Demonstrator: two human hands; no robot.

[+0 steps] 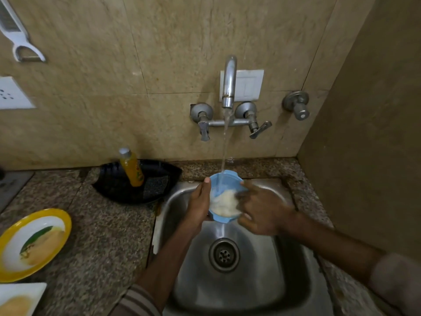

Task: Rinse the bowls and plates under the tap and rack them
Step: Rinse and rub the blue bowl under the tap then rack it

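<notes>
One scalloped blue plastic bowl [224, 177] is held above the steel sink [262, 281] in the chrome tap [229, 83]'s stream. Two smeared plates lie on the speckled stone desk [102, 236]: a yellow-rimmed round plate [65, 221] and a white square plate [34, 289]. The left hand [198, 206] grips the bowl's side, thumb over the rim; the right hand [262, 208] dips bent fingers into white froth inside, its grasp too blurred to tell.

1. A home kitchen: a steel sink [250, 281] is set in a speckled stone counter [102, 236], under a wall tap [229, 83].
2. A grater [13, 28] hangs on the tiled wall [170, 42].
3. A bottle [132, 169] stands in a black tray [159, 172]; a smeared plate [66, 221] lies on the counter.
</notes>
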